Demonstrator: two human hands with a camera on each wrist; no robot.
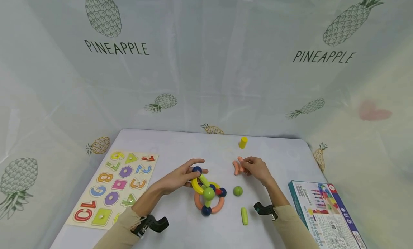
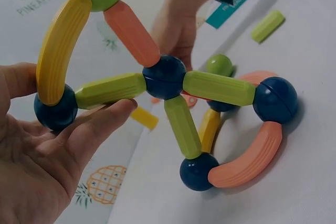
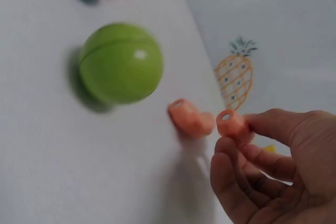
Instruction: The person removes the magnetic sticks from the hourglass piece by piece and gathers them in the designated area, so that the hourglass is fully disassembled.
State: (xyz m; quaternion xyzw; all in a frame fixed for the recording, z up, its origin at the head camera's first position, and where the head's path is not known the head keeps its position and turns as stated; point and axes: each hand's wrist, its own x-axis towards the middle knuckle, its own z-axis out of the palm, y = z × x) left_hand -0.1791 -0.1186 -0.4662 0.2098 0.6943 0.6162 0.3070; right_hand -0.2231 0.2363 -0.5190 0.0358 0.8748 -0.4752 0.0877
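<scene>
My left hand (image 1: pixel 177 179) grips a magnetic ball-and-stick construction (image 2: pixel 165 77) by a dark blue ball (image 2: pixel 55 109) at one corner. Dark blue and green balls join straight green sticks and curved yellow and orange ones in it; its far end rests on the table. To the right, the fingertips of my right hand (image 1: pixel 257 169) pinch a curved orange stick (image 3: pixel 233 125). Beside that one lies another curved orange stick (image 3: pixel 190 119) on the table. Nearer to me sits a loose green ball (image 1: pixel 237 191), with a straight green stick (image 1: pixel 244 216) below it.
A short yellow stick (image 1: pixel 243 142) stands towards the table's back edge. On the left lies a puzzle board (image 1: pixel 149 174) with coloured numbers and shapes. A printed box (image 1: pixel 329 213) lies at the right edge. Pineapple-print cloth (image 1: pixel 206 77) hangs behind the table.
</scene>
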